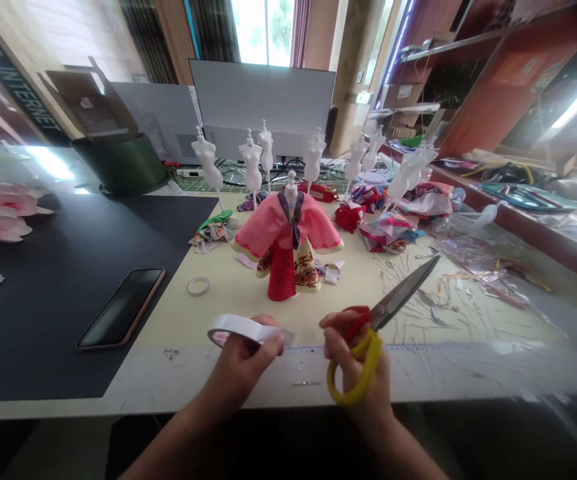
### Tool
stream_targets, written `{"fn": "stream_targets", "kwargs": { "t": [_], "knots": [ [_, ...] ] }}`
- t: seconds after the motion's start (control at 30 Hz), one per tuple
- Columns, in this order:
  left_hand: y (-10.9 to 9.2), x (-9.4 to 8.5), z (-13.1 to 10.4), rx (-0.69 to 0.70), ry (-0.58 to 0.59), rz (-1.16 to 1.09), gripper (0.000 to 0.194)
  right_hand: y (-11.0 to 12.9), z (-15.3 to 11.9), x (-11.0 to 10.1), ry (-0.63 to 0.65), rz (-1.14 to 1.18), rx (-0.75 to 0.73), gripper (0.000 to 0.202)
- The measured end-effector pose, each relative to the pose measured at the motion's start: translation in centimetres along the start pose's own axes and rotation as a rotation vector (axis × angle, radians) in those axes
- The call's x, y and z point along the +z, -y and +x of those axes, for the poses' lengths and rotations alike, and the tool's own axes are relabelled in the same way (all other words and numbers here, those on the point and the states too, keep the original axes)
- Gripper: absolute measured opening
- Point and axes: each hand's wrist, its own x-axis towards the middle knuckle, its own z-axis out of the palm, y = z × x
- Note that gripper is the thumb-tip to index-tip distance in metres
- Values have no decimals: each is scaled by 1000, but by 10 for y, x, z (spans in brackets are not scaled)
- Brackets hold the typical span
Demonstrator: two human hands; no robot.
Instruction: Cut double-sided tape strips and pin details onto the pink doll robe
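Observation:
My left hand [238,367] is closed around a roll of white tape [241,325], its thumb and fingers pinching a short loose end that points right. In my right hand [361,373] is a pair of scissors [393,300] with red and yellow handles, the dark blades pointing up and to the right. The blades look closed together. Just beyond both hands stands a small mannequin [292,181] dressed in a pink wide-sleeved robe [263,223] over a red skirt [282,273]. A thinner ring of tape [198,286] lies flat to its left.
Several bare white mannequins [251,163] stand behind, among heaps of doll clothes [388,230]. A phone [121,310] lies on the black mat [58,267] at left. A clear ruler [408,348] runs along the table front. Thin strips [418,327] and plastic bags [478,243] litter the right side.

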Motion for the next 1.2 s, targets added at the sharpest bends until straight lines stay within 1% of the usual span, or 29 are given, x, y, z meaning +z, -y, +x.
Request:
{"fn": "stream_targets", "kwargs": {
  "t": [0.07, 0.13, 0.17, 0.2, 0.27, 0.33, 0.4, 0.47, 0.53, 0.6, 0.7, 0.87, 1.03, 1.1, 1.2],
  "knots": [
    [-7, -19, 11, 51, -74, 31, 18, 5, 19, -10, -60, -9, -53, 11],
    [-21, -39, 25, 131, -166, 25, 16, 14, 43, -18, -93, -49, -130, 14],
    [-30, -48, 33, 179, -207, -2, 15, 22, 56, -21, -131, -81, -166, 14],
    [-40, -55, 40, 244, -260, -30, 16, 30, 70, -23, -119, -107, -193, 15],
    [-58, -64, 53, 293, -289, -47, 18, 51, 96, -21, -84, -68, -258, 18],
    [-70, -66, 62, 308, -310, -56, 18, 72, 120, -13, -26, -25, -318, 20],
    [-76, -65, 68, 300, -317, -78, 17, 92, 142, -1, 95, 21, -355, 23],
    [-75, -62, 71, 296, -314, -92, 18, 107, 159, 13, 181, -1, -372, 24],
    [-72, -60, 71, 299, -305, -82, 20, 115, 171, 27, 259, -34, -391, 26],
    [-67, -58, 70, 299, -297, -70, 21, 118, 179, 37, 322, -65, -406, 27],
    [-61, -58, 69, 253, -291, -70, 17, 116, 183, 45, 366, -141, -431, 28],
    [-52, -61, 70, 195, -306, -71, 16, 116, 182, 47, 368, -205, -504, 25],
    [-48, -64, 71, 148, -308, -85, 20, 118, 190, 49, 316, -214, -572, 23],
    [-46, -66, 72, 147, -317, -66, 21, 119, 196, 49, 306, -215, -586, 24],
    [-43, -68, 74, 178, -336, -39, 19, 126, 206, 47, 284, -225, -558, 23]
  ]
}}
